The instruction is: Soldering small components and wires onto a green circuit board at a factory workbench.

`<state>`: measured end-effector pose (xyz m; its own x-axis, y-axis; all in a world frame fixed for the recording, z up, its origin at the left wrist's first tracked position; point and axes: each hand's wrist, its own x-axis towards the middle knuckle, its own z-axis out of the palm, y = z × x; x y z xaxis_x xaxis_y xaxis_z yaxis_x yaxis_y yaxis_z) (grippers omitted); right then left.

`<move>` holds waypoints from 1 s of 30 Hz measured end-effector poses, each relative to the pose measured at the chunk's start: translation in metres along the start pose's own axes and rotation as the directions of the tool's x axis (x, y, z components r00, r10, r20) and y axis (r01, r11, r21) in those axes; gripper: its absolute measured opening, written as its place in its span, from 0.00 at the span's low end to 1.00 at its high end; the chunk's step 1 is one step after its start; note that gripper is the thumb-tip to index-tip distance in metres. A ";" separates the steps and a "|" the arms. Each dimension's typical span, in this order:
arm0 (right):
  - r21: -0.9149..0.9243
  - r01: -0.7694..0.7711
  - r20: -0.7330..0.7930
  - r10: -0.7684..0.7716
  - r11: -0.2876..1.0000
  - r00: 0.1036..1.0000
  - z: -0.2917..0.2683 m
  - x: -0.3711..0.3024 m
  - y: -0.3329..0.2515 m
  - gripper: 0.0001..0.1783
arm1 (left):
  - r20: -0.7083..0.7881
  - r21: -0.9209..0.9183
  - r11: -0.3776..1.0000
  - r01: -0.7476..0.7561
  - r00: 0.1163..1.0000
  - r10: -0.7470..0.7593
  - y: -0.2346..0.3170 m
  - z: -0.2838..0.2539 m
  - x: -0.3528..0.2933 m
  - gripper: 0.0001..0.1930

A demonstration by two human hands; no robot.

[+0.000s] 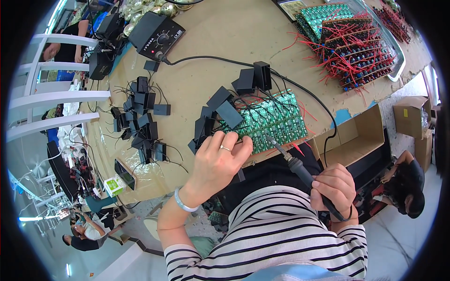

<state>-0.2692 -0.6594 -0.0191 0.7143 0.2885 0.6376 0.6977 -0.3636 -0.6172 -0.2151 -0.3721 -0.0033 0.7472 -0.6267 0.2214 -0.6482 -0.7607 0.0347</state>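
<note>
My right hand (335, 188) grips a soldering iron (303, 172) by its dark handle, the metal tip pointing up and left over the near edge of a green circuit board panel (281, 117). My left hand (219, 158) is at the panel's near left corner, fingers bent and pinched together. Whatever lies between those fingertips is hidden. Black rectangular boxes (228, 114) with thin black wires rest along the panel's left and far sides, several of the wires running onto the board. Red wires stick out from under the panel.
A soldering station (156, 35) stands at the far left, its cable (234, 60) arching across the table to the iron. More black wired boxes (143, 100) are heaped left. Panels with red wires (356, 51) fill a tray far right. A cardboard box (356, 140) sits beside the table edge.
</note>
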 end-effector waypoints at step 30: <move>0.056 -0.046 0.041 0.044 0.997 0.998 -0.006 -0.009 -0.008 0.14 | 0.004 -0.326 0.945 0.017 1.000 -0.017 0.000 -0.005 0.002 0.12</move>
<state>-0.2813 -0.6645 -0.0172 0.7457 0.3081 0.5908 0.6662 -0.3262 -0.6707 -0.2144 -0.3730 0.0019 0.7585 -0.6144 0.2172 -0.6478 -0.6745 0.3543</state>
